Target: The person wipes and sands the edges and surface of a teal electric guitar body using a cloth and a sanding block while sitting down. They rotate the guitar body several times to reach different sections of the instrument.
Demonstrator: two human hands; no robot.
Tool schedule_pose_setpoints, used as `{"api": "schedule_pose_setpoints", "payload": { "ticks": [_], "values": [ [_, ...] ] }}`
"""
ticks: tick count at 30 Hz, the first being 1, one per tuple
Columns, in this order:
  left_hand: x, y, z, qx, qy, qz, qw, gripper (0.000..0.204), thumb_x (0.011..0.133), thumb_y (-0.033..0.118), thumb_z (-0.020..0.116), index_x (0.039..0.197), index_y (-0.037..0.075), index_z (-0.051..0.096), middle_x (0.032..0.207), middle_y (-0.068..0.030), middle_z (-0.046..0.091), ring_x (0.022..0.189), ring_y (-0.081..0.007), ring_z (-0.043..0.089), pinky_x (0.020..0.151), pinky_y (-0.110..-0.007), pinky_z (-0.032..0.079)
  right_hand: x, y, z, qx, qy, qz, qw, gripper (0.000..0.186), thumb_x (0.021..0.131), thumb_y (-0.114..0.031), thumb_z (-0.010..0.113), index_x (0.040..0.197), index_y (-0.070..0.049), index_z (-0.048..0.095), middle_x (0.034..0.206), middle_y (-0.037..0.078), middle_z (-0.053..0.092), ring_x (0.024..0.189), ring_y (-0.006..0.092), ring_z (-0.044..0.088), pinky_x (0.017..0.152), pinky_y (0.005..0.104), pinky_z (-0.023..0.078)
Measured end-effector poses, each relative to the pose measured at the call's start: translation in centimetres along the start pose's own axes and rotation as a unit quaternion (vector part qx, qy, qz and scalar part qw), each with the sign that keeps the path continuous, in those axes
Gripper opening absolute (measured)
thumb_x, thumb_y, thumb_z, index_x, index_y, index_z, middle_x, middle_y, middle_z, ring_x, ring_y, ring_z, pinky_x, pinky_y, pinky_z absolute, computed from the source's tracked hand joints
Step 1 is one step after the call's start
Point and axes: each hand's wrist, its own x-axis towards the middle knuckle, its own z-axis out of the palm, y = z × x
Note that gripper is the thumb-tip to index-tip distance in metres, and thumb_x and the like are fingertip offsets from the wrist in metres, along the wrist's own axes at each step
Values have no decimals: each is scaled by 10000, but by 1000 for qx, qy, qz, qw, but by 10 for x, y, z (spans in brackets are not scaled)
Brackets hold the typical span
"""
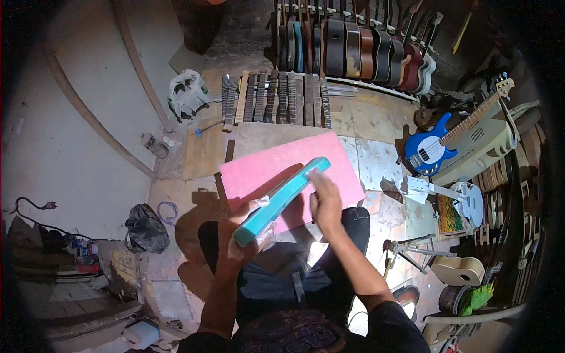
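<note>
A long teal bar (281,201) is held diagonally over a pink board (247,170) in front of my lap. My left hand (241,241) grips the bar near its lower-left end, with something crumpled and whitish around the fingers, too small to make out. My right hand (323,200) is at the bar's upper-right part, its fingertips raised to the bar and smeared by motion, so whether they grip or only touch it I cannot tell. The bar casts a dark shadow on the pink board.
Behind the board lie several fretted necks (275,97), with racked guitars (359,50) beyond. At right are a blue bass (425,150), a white instrument (471,207) and a metal stand (406,253). A black bag (147,229) lies left, near a wall (70,141).
</note>
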Motion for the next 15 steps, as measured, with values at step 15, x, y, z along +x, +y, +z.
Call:
{"api": "schedule_pose_setpoints", "payload": {
  "ticks": [15],
  "values": [
    [-12,-4,-2,-17,-21,-60,998,422,862,118,823,1238,-18,689,1011,-141,788,885,-180,773,763,-328,612,-22,-33,-4,56,-86,-54,993,612,787,98,636,1372,-73,685,1423,224,649,1273,398,644,1035,460,508]
  ]
}}
